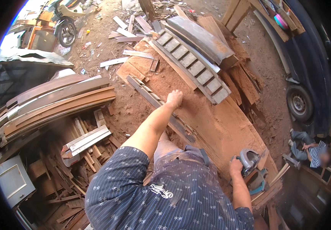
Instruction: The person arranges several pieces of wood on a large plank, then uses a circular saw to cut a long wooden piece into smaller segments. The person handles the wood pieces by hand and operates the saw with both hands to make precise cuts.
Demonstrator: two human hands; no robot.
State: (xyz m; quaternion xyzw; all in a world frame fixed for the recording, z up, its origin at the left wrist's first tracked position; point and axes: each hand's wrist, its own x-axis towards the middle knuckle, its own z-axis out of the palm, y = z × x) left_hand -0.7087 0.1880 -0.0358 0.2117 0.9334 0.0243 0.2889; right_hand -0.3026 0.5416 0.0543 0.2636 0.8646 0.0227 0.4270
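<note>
My left hand (pixel 175 98) is closed over the sawdust-covered workbench (pixel 226 126), beside a long dark plank (pixel 146 91) along the bench's near edge. Whatever its fingers hold, if anything, is hidden. At the bench's right end my right hand (pixel 235 167) is wrapped round the handle of a circular saw (pixel 250 158) with a rounded grey metal guard. Just below the saw lies a second, teal-coloured power tool (pixel 258 184), partly hidden. Across the far side of the bench rests a ladder-like wooden frame (pixel 190 63) with several slats.
Long boards (pixel 58 101) are stacked on my left above a heap of scrap wood (pixel 61 172). Thick timber (pixel 202 36) lies beyond the frame. A dark vehicle (pixel 307 69) stands at right, with a person (pixel 309 149) sitting near it. A motorcycle wheel (pixel 66 32) shows far left.
</note>
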